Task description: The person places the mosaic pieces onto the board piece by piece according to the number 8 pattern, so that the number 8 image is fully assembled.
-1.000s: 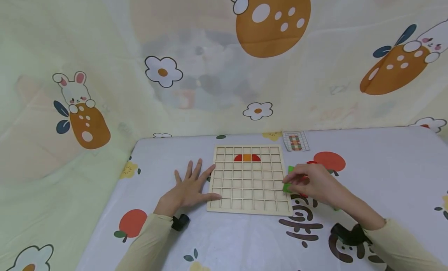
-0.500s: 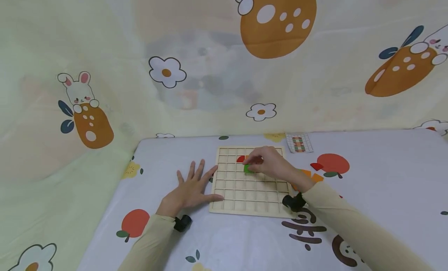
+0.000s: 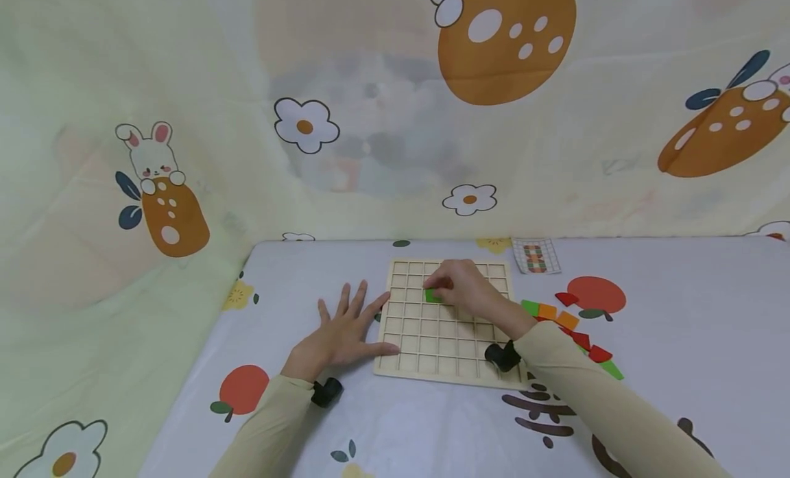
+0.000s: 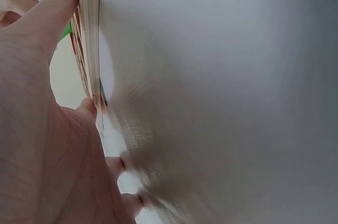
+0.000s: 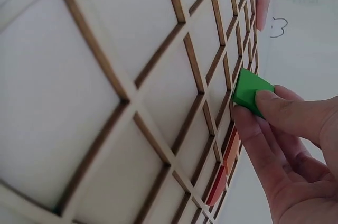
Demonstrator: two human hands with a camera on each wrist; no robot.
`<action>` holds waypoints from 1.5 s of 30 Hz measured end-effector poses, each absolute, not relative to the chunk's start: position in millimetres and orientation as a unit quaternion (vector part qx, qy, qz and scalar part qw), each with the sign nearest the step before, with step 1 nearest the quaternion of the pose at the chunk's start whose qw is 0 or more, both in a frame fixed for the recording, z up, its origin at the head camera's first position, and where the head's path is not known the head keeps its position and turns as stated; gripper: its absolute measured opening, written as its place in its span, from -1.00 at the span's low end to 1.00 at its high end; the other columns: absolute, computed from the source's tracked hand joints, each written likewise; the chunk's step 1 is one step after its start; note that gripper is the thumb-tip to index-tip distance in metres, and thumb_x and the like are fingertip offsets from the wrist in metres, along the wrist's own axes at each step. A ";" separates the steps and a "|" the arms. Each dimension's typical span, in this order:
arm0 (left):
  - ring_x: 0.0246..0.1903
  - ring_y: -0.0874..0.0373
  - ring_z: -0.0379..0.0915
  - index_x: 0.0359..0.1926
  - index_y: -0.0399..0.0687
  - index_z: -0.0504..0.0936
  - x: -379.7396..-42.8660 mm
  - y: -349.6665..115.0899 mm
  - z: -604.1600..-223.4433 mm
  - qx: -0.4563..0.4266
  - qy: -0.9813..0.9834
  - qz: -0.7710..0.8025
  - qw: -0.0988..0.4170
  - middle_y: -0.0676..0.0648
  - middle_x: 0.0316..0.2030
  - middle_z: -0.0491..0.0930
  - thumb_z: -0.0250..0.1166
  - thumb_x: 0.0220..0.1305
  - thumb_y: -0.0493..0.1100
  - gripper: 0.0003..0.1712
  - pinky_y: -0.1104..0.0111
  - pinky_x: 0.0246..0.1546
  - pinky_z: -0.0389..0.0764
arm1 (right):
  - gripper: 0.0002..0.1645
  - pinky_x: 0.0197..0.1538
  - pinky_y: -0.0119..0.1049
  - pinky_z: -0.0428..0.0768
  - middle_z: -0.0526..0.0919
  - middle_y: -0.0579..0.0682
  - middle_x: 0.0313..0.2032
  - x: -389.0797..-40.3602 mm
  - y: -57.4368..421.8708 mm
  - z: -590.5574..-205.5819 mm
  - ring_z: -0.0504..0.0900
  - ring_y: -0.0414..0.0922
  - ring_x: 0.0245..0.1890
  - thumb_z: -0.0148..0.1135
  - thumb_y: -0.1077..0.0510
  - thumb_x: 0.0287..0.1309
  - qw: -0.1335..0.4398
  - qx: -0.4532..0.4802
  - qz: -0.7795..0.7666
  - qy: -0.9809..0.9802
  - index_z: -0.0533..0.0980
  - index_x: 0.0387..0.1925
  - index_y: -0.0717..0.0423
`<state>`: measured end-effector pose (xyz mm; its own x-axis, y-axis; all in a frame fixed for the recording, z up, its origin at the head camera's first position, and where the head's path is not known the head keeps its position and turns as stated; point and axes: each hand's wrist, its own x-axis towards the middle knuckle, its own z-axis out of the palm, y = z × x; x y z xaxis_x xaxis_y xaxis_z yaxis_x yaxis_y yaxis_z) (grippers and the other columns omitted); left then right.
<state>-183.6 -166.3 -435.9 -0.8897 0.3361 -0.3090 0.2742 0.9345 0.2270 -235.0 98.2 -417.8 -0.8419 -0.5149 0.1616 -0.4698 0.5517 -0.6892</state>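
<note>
My right hand (image 3: pixel 470 290) pinches a green square tile (image 5: pixel 252 91) between thumb and fingers, over the upper part of a wooden grid board (image 3: pixel 390 372). In the right wrist view the tile is tilted, its edge right at the grid bars. A red tile (image 5: pixel 217 186) and an orange tile (image 5: pixel 231 149) lie in cells close by; in the head view the hand hides them. With fingers spread, my left hand (image 3: pixel 338 335) rests at the board's left edge, thumb over the rim and index fingertip against the side.
Right of the board lie loose tiles: a green one (image 3: pixel 612 369), several red ones such as a red tile (image 3: pixel 600 354), and an orange tile (image 3: pixel 567 320). A printed pattern card (image 3: pixel 535 256) lies behind the board's right corner. A patterned cloth curtain (image 3: pixel 382 169) hangs behind the table.
My right hand has carried the green tile leftward from the loose pieces onto the upper board, and lately barely moves. The left hand stays at the board's edge. The head view has shifted slightly.
</note>
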 end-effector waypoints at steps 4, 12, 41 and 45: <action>0.62 -0.33 -0.53 0.70 0.41 -0.10 -183.6 -166.1 -436.5 0.157 0.969 0.083 0.172 -0.22 0.68 -0.34 0.16 0.23 0.63 0.18 -0.55 0.36 -0.33 | -0.82 -0.14 -0.17 0.67 0.77 0.11 -0.22 -235.9 97.5 -420.0 0.69 -0.04 -0.24 0.40 0.47 0.21 0.025 -0.279 -0.385 0.880 0.76 -0.16 0.31; 0.62 -0.34 -0.52 0.70 0.39 -0.09 -181.8 -165.3 -434.7 0.160 0.968 0.086 0.172 -0.23 0.68 -0.33 0.17 0.25 0.61 0.17 -0.55 0.36 -0.32 | -0.83 -0.13 -0.19 0.67 0.75 0.10 -0.24 -236.3 93.7 -420.8 0.68 -0.06 -0.26 0.40 0.46 0.21 0.030 -0.267 -0.390 0.881 0.75 -0.16 0.32; 0.62 -0.33 -0.56 0.70 0.40 -0.10 -183.1 -164.3 -435.9 0.161 0.968 0.084 0.171 -0.21 0.68 -0.36 0.17 0.24 0.61 0.17 -0.55 0.35 -0.36 | -0.76 0.13 -0.05 0.68 0.78 0.25 -0.04 -240.7 79.9 -406.1 0.69 0.16 0.09 0.35 0.49 0.25 0.092 -0.251 -0.313 0.911 0.73 -0.05 0.39; 0.62 -0.33 -0.56 0.70 0.39 -0.09 -183.3 -165.1 -437.3 0.159 0.968 0.085 0.172 -0.21 0.68 -0.36 0.18 0.24 0.61 0.17 -0.55 0.35 -0.36 | -0.75 0.16 -0.03 0.67 0.76 0.27 -0.02 -240.8 77.3 -405.4 0.68 0.18 0.12 0.34 0.49 0.25 0.093 -0.254 -0.300 0.915 0.72 -0.05 0.39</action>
